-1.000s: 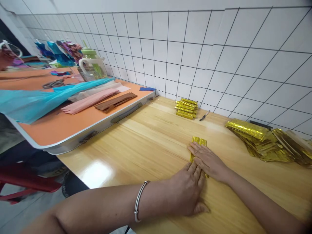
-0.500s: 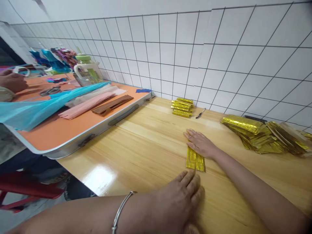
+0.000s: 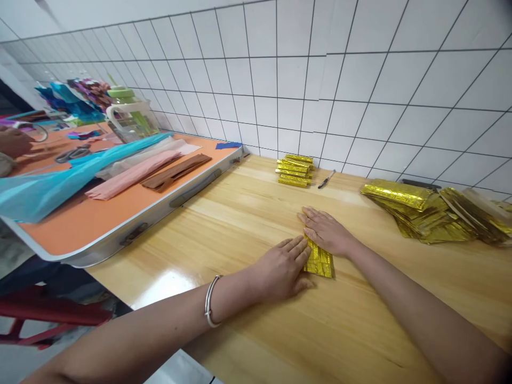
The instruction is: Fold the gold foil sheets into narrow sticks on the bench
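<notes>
A folded piece of gold foil paper [image 3: 321,261] lies flat on the wooden table [image 3: 224,213], partly covered by both hands. My left hand [image 3: 283,266], with a silver bangle on its wrist, rests along the paper's left edge with fingers stretched out and thumb apart. Across the paper's far end lies my right hand [image 3: 325,230], palm down, fingers extended. Farther back, near the wall, sits a small stack of folded gold strips [image 3: 295,170]. A dark pen-like tool [image 3: 327,180] is just right of that stack.
A heap of gold foil sheets [image 3: 424,218] spreads along the table's right side by the tiled wall. On the left stands an orange-topped, metal-edged case [image 3: 116,218] with crepe paper [image 3: 132,173], scissors [image 3: 72,153] and a jug [image 3: 132,114]. Another person's hand [image 3: 14,141] shows far left.
My left hand has moved forward from the near side onto the left edge of the gold paper. My right hand stays on its far end. The view has shifted slightly.
</notes>
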Action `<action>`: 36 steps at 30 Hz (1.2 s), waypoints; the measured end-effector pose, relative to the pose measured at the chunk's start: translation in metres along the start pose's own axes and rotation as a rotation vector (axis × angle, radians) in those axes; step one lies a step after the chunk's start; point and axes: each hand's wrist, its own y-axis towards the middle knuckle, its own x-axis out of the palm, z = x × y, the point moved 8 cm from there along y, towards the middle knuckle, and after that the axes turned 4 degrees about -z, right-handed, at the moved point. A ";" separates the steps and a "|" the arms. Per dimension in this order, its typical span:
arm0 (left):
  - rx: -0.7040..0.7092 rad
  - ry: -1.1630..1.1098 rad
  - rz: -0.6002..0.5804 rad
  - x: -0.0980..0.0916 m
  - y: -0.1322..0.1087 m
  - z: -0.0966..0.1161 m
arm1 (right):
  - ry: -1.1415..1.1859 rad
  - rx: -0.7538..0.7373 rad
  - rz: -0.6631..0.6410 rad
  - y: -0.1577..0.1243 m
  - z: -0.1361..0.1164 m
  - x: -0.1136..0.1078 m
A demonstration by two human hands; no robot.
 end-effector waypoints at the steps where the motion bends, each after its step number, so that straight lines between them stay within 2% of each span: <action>1: 0.002 -0.012 -0.007 -0.003 -0.005 0.002 | 0.000 -0.001 0.001 0.000 0.000 0.000; 4: 0.024 -0.043 -0.035 -0.015 -0.014 0.009 | -0.003 0.004 0.000 0.000 -0.001 0.000; 8: 0.059 -0.074 -0.032 -0.027 -0.006 0.017 | 0.001 0.017 0.002 -0.001 -0.001 -0.001; 10: 0.097 -0.071 -0.019 -0.024 0.003 0.025 | 0.000 0.024 0.000 -0.001 -0.001 -0.001; 13: 0.168 -0.078 -0.038 -0.007 0.012 0.038 | -0.004 0.028 0.007 -0.002 -0.003 -0.001; 18: 0.163 -0.104 -0.049 0.009 0.011 0.041 | -0.029 0.040 0.034 -0.001 -0.001 -0.001; 28: 0.136 -0.117 -0.079 0.008 0.009 0.042 | -0.101 0.102 0.124 0.017 0.025 -0.013; 33: 0.135 -0.082 -0.070 0.006 0.007 0.044 | -0.102 0.167 0.227 0.024 0.042 -0.032; 36: 0.145 -0.065 -0.066 0.002 0.007 0.046 | -0.082 0.204 0.295 0.012 0.041 -0.046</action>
